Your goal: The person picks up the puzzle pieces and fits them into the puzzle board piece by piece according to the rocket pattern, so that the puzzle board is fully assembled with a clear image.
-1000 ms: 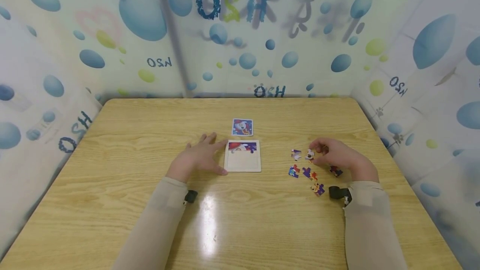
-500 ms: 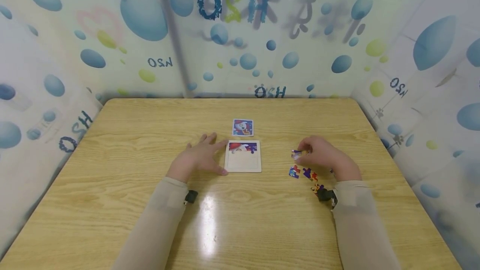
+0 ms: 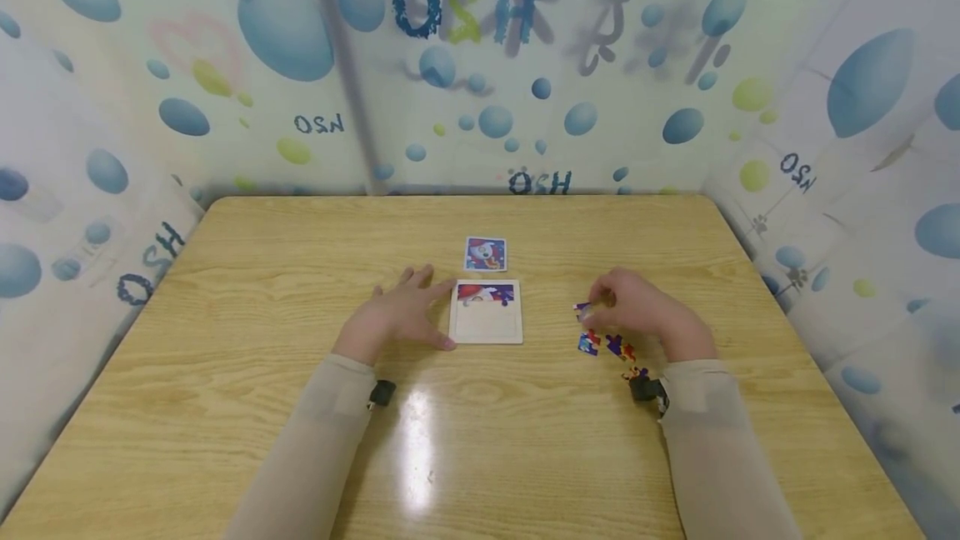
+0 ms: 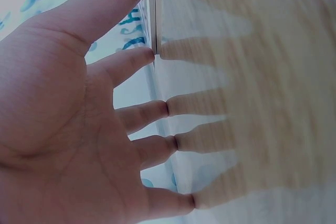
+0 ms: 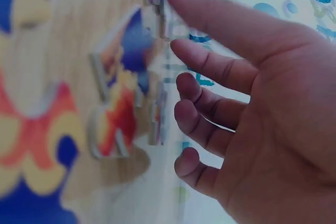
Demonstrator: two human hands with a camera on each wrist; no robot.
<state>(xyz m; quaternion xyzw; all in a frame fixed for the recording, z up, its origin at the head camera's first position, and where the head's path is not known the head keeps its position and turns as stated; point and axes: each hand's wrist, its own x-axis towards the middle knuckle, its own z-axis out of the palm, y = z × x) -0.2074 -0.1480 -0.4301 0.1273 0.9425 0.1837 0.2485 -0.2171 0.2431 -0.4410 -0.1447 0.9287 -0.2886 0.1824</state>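
We see the left hand (image 3: 397, 315) with its grip spread apart, thumb and forefinger at the left edge of the puzzle tray (image 3: 483, 327), whose top strip is filled with picture. To the tray's right, we find loose puzzle pieces (image 3: 588, 343) on the worktop (image 3: 525, 448). Among them the right hand (image 3: 637, 307) bends loosely, thumb and forefinger tips parted beside one piece. We note a picture card (image 3: 486, 254) just beyond the tray.

"How did your left grip (image 3: 401, 315) lie?"
"Your fingers (image 4: 144, 114) were fanned wide, thumb apart, your left arm (image 3: 307, 448) extended forward."
"And your right grip (image 3: 641, 307)?"
"Turned inward: your thumb (image 5: 226, 17) and forefinger (image 5: 215, 69) tips stood apart, other fingers bent; your right arm (image 3: 735, 457) also pointed forward."
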